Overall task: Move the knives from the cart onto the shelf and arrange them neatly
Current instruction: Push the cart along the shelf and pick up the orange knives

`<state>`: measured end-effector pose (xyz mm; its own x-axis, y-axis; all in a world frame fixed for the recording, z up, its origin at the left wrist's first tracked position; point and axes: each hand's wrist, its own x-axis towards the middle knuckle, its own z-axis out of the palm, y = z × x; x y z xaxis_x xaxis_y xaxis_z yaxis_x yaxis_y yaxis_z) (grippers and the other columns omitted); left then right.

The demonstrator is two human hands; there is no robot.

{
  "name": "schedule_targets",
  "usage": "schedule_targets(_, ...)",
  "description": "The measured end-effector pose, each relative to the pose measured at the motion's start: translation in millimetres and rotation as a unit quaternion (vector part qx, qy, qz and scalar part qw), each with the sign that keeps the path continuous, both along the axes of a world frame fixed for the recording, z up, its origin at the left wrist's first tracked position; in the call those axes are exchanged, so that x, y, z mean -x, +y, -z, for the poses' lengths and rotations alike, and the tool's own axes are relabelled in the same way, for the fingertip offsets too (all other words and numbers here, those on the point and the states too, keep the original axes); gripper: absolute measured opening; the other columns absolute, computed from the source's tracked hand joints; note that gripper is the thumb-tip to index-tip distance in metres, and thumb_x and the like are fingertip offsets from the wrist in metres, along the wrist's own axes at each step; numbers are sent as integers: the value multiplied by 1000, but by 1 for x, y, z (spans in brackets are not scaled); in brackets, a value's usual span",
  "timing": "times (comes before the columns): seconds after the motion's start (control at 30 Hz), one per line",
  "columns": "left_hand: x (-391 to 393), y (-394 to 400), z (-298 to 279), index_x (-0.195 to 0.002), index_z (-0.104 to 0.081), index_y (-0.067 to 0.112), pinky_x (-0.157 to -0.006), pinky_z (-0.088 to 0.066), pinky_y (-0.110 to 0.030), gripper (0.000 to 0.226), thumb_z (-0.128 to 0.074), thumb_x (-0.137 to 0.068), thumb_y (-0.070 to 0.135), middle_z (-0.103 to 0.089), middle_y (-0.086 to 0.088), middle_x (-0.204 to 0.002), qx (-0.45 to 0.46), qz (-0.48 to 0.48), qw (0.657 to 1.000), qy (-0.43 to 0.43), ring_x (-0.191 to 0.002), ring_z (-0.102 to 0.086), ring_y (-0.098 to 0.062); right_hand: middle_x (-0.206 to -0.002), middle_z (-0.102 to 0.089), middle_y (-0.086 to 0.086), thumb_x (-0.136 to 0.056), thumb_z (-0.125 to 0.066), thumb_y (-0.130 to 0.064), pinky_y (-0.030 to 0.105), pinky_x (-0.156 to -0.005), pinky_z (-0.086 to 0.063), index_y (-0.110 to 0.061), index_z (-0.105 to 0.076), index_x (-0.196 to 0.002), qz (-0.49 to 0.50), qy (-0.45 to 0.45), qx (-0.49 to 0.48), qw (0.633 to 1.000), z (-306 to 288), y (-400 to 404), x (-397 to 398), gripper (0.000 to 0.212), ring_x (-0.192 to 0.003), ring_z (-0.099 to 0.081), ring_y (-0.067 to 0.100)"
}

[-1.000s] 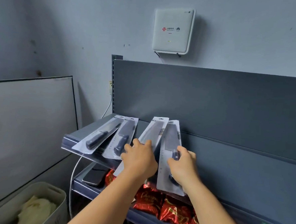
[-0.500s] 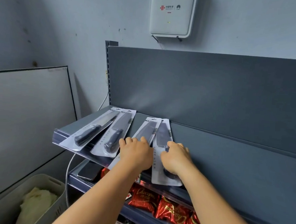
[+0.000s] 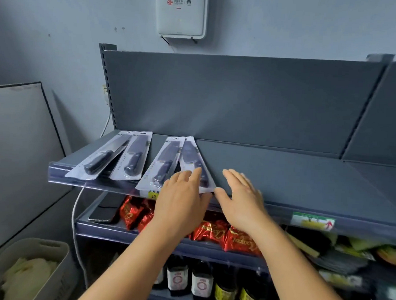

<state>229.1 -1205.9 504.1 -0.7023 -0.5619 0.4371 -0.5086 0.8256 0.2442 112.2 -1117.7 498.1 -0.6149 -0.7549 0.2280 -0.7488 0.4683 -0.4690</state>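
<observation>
Several packaged knives with dark handles lie side by side on the left part of the grey top shelf (image 3: 283, 178): a leftmost knife (image 3: 104, 155), a second knife (image 3: 134, 156), a third knife (image 3: 163, 164) and a fourth knife (image 3: 192, 156). My left hand (image 3: 180, 199) is open with straight fingers over the near end of the fourth pack. My right hand (image 3: 242, 199) is open just right of that pack, fingers spread above the bare shelf, holding nothing.
Red snack bags (image 3: 210, 231) and a dark flat device (image 3: 107, 207) sit on the shelf below; bottles (image 3: 202, 282) stand lower still. A white bin (image 3: 22, 269) is at the lower left. A white box (image 3: 181, 11) hangs on the wall.
Both hands let go of the third and fourth knife packs, which now lie flat on the shelf. My right hand moved off to the right and opened. The view tilted down.
</observation>
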Motion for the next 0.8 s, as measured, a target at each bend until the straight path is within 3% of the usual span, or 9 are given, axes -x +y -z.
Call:
schedule_targets(0.2,-16,71,36,-147,-30,18,-107,-28,-29,62,-46,-93,44,-42,3,-145,2,100,995,-5,-134,-35,-17,-158,-14,-10,-97,-39,-44,38,-118,-9,-28,-19,-150,80,-21,13,996,30,92,-30,59,-146,-5,12)
schedule_targets(0.4,-14,144,80,-148,-27,20,-108,-26,-27,60,-43,-95,43,-38,3,-147,-24,206,976,-64,-135,-33,-16,-158,-11,-11,-97,-39,-45,34,-118,-13,-27,-15,-152,164,-90,2,982,77,189,-48,63,-145,-7,9)
schedule_targets(0.53,-6,203,113,-149,-25,22,-108,-25,-26,59,-39,-97,45,-38,6,-148,-51,265,958,-97,-136,-32,-14,-159,-13,-7,-97,-42,-41,31,-115,-16,-26,-11,-152,252,-163,12,954,111,260,-59,65,-145,-12,11)
schedule_targets(0.8,12,348,177,-148,-24,23,-108,-27,-27,60,-41,-95,44,-40,4,-145,-82,378,900,-201,-133,-35,-16,-158,-17,1,-97,-42,-38,23,-113,-11,-18,-12,-152,393,-222,-12,892,181,421,-88,65,-145,-14,13)
